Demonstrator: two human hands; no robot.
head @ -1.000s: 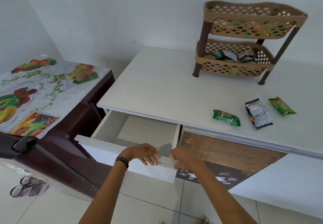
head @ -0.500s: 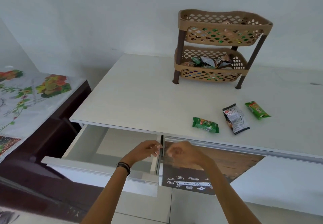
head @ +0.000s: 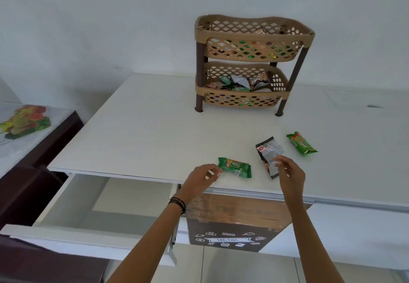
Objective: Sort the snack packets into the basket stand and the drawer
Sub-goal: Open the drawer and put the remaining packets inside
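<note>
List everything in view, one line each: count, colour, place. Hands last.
Basket stand: one, tan baskets on brown legs, two tiers, back of counter.
Stored packets: several, mixed colours, in both tiers; count unclear.
Green packet: one, counter front.
Black-and-white packet: one, counter, right of the green one.
Green-and-orange packet: one, counter, rightmost.
Drawer: one, white, pulled open under the counter.
Counter: one, white.
Side table: one, dark brown, fruit-print cloth, far left.
Panel marked METAL: one, dark, below counter.
Wristband: black, left wrist.
Left hand: beside green packet; grip unclear.
Right hand: over black-and-white packet; grip unclear.
</note>
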